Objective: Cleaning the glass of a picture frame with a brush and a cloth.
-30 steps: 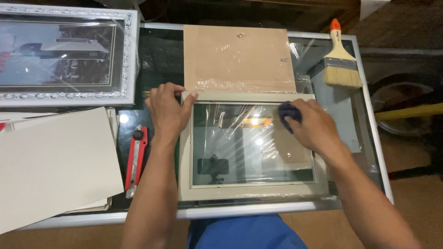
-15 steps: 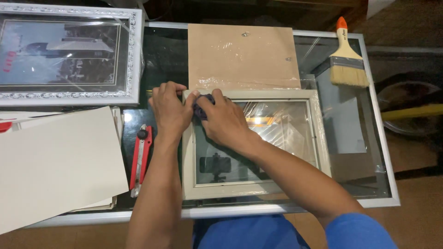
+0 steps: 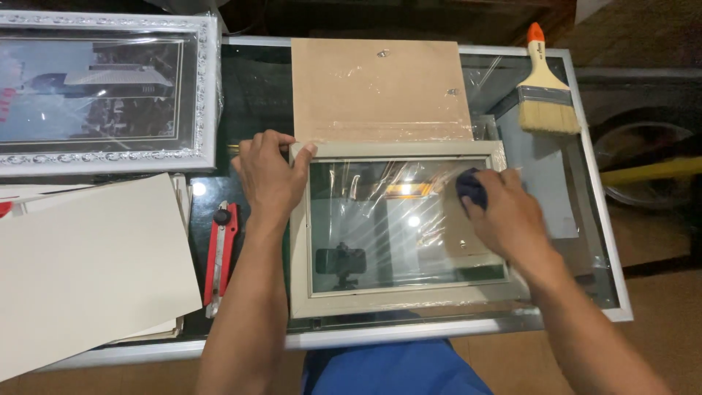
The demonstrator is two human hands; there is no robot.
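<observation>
A pale grey picture frame (image 3: 395, 298) with a glass pane lies flat on the glass-topped table (image 3: 585, 219). My left hand (image 3: 269, 175) presses on the frame's top left corner, fingers spread over the rim. My right hand (image 3: 504, 212) rests on the right side of the pane and holds a small dark blue cloth (image 3: 472, 186) against the glass near the top right corner. A brown backing board (image 3: 380, 91) wrapped in clear film lies just behind the frame.
An ornate white framed picture (image 3: 102, 91) lies at the back left. Cream cardboard sheets (image 3: 88, 263) cover the front left. A red utility knife (image 3: 221, 245) lies between them and the frame. A paintbrush (image 3: 545, 88) with an orange tip lies at the back right.
My right hand with the cloth swept from the pane's right side to the top left corner and is now back at the right. My left hand has stayed on the frame's corner.
</observation>
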